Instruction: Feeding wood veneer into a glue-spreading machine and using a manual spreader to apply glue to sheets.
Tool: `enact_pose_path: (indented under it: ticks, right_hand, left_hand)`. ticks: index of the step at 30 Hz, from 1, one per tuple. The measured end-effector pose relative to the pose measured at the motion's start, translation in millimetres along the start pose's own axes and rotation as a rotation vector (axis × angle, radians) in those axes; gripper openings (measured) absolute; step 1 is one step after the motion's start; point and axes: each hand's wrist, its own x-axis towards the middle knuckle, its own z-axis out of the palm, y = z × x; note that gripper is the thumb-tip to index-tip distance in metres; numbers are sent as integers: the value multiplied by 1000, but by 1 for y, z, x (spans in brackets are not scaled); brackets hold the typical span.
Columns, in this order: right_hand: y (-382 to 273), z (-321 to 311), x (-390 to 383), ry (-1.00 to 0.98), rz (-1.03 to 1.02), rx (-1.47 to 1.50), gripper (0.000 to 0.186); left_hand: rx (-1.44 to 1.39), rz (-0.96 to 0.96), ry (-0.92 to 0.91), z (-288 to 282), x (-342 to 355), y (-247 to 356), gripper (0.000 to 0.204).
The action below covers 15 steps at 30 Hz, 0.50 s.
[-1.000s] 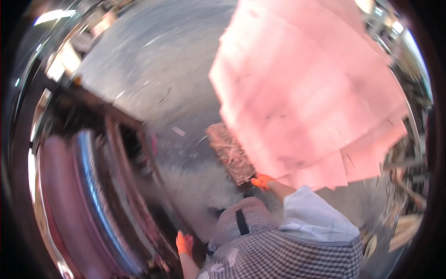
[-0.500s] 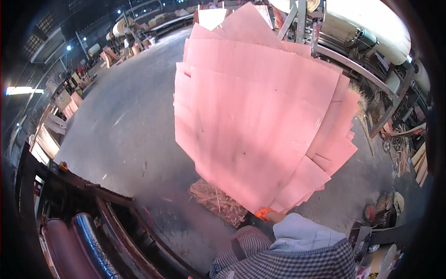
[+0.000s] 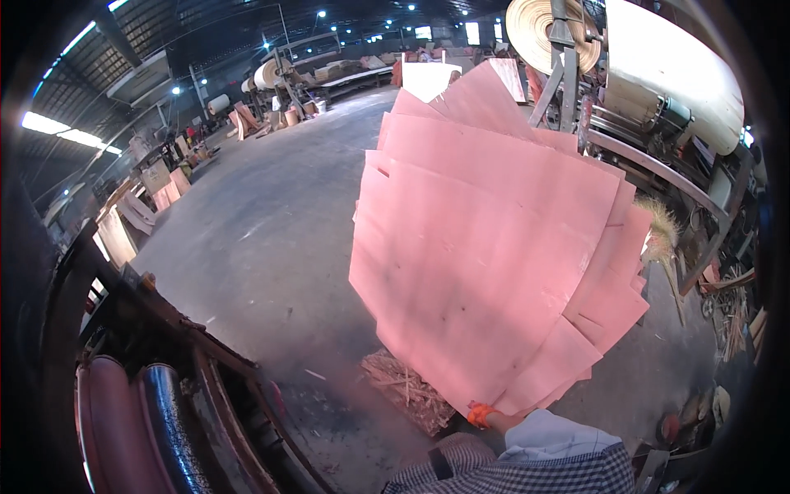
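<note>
A fanned pile of large pink wood veneer sheets [image 3: 485, 255] fills the middle of the view, their edges overlapping unevenly. My right hand [image 3: 480, 414], in an orange glove with the fingertips showing, is closed on the near corner of the top sheet. The grey sleeve [image 3: 547, 436] of that arm comes in from the lower right. Under the pile's near left side lies a rough, flaking block of scrap wood [image 3: 405, 391]. My left hand is out of the picture.
At lower left stands a machine with a dark red roller [image 3: 123, 428] and a shiny metal roller [image 3: 177, 432]. A large white roll [image 3: 671, 74] sits in a metal frame at the far right. A straw broom [image 3: 662, 235] and wood scraps [image 3: 732, 321] lie right of the sheets.
My view has tilted up, so the sheets sit lower and further right in it. My right hand stays at the same near corner of the sheet.
</note>
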Motion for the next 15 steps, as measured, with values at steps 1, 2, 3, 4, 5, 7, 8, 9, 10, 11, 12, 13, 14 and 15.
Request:
enact_pose_path:
  ticks: [1,2,3,4,5,7,8,9,10,11,12,13,14,15]
  right_hand:
    - [2,10,-2,196,61,139,45]
    - [-5,11,-2,381,103,270,38]
    - [-10,6,-1,374,80,254,38]
    - [2,4,-7,254,45,141,48]
    - [-1,-4,-18,117,-11,12,61]
    - [-24,-17,-30,64,31,-6,58]
    - [-32,-21,-33,17,79,-15,56]
    - [-22,-6,-17,5,69,-37,56]
    - [-9,10,-1,34,79,20,54]
    - [4,16,11,69,93,79,52]
    - [-1,12,7,66,94,74,52]
    - [-28,-2,-10,21,72,38,51]
    - [-45,-14,-25,-17,59,7,50]
    - [-39,-10,-18,-18,60,-5,50]
  left_hand:
    - [-4,-3,1,0,0,0,61]
    - [-29,-8,12,-4,-2,-6,61]
    - [-41,1,25,-9,-4,-14,61]
    - [-36,-17,13,-2,2,-9,61]
    - [-49,-24,21,-4,1,-13,61]
    - [-77,-29,40,-10,-3,-23,61]
    - [-97,-34,49,-13,-6,-28,61]
    - [-112,-29,66,-15,-10,-35,61]
    - [-118,-32,60,-13,-11,-35,61]
    - [-127,-37,55,-10,-10,-34,62]
    - [-135,-50,56,-10,-6,-34,62]
    - [-156,-55,75,-17,-7,-42,62]
    - [-170,-60,84,-21,-8,-46,62]
    - [-179,-64,85,-23,-9,-49,62]
